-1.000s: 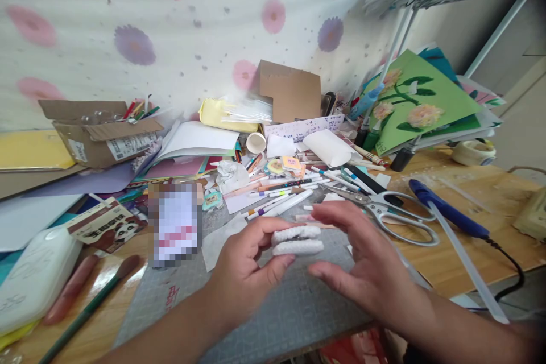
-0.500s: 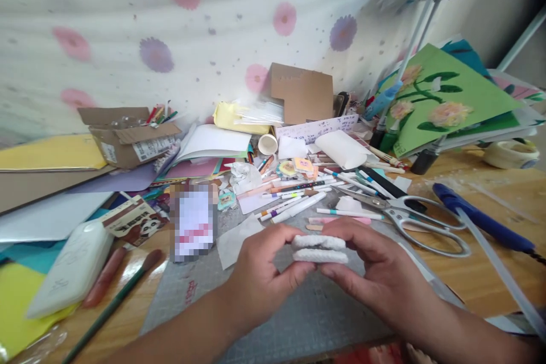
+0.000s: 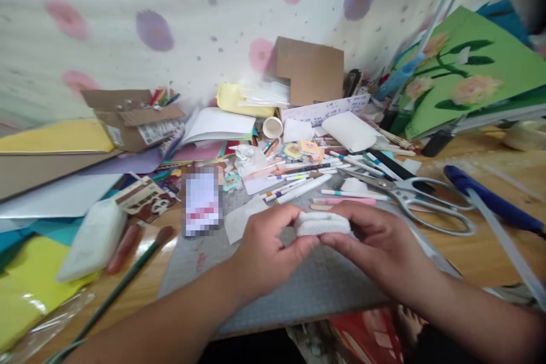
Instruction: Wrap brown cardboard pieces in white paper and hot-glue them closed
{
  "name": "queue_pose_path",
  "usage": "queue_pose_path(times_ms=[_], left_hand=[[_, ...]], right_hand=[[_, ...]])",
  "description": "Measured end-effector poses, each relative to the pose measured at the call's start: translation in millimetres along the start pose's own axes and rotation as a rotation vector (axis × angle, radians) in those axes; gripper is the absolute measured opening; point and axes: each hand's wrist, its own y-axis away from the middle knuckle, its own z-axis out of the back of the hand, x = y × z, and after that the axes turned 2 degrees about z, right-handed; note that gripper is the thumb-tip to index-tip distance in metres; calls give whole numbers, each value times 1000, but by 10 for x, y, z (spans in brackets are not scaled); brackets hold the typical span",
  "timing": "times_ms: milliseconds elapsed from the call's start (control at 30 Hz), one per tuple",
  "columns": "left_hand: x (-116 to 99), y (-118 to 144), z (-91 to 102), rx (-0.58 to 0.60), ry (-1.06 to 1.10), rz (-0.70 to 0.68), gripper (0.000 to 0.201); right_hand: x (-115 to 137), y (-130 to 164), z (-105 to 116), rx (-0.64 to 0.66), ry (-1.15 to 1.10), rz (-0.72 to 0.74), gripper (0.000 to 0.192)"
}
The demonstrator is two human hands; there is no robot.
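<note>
Between my two hands is a small white fuzzy piece (image 3: 323, 225) made of two layers, held above the grey cutting mat (image 3: 256, 313). My left hand (image 3: 268, 253) pinches its left end with thumb and fingers. The right end is gripped the same way by my right hand (image 3: 377, 244). Both thumbs lie along its near lower edge, almost touching each other. Its far side and part of its ends are hidden by my fingers. Just beyond the hands lie several marker pens (image 3: 302, 189) and a pink stick (image 3: 350, 201).
Silver scissors (image 3: 420, 196) and a blue glue gun (image 3: 490, 199) lie to the right. On the left are a white case (image 3: 91, 242), a green-handled brush (image 3: 123, 281) and coloured paper (image 3: 34, 290). A cardboard box (image 3: 132, 119) and a paper cup (image 3: 272, 127) stand at the back.
The white piece has tipped so its near edge and top now show, and the gap between its layers is narrower. My view has tilted downward. Both hands keep their grip.
</note>
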Motion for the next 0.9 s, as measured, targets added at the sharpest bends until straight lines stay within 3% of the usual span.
queue_pose_path(times_ms=[100,233,300,500,700,900], left_hand=[[22,-30,0,21,56,22,10],[18,-68,6,52,242,66,23],[5,-78,7,73,306,115,16],[-30,-64,-16,124,273,183,21],[-57,-57,-64,92,299,262,23],[43,-86,-97,38,640,369,22]], right_hand=[[-4,-25,1,10,-80,-55,12],[26,-42,11,63,-115,-112,13],[46,-35,16,85,-138,-163,14],[69,27,3,112,-235,-260,20],[54,14,-48,36,-210,-297,19],[-24,16,-30,91,-567,-431,30]])
